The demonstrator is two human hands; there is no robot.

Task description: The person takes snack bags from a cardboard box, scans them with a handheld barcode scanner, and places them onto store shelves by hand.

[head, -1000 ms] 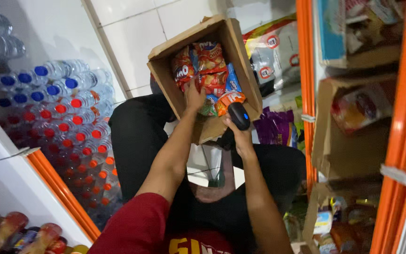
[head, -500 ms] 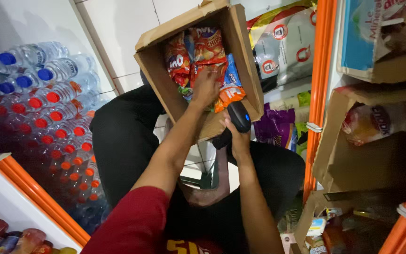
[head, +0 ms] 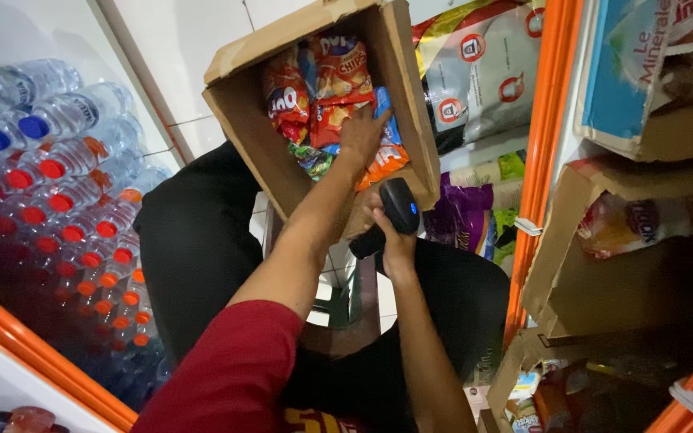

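Note:
An open cardboard box point(head: 244, 120) rests on my lap, filled with red, orange and blue snack packets point(head: 312, 88). My left hand point(head: 360, 136) reaches into the box and lies on the packets, fingers on a red one. Just below the box's near edge, my right hand point(head: 391, 240) grips a black handheld barcode scanner point(head: 399, 210) with a small blue light, its head pointing toward the box. I sit with black trousers and a red sleeve on my left arm.
Packs of water bottles point(head: 58, 176) with blue and red-orange caps stack at the left. An orange shelf upright point(head: 541, 160) stands at the right, with cardboard boxes point(head: 603, 265) of goods on shelves. Large sacks and bags point(head: 479, 88) lie behind the box.
The view has shifted closer and slightly left. My left hand moved a little across the packets in the box. The scanner stays in my right hand under the box edge.

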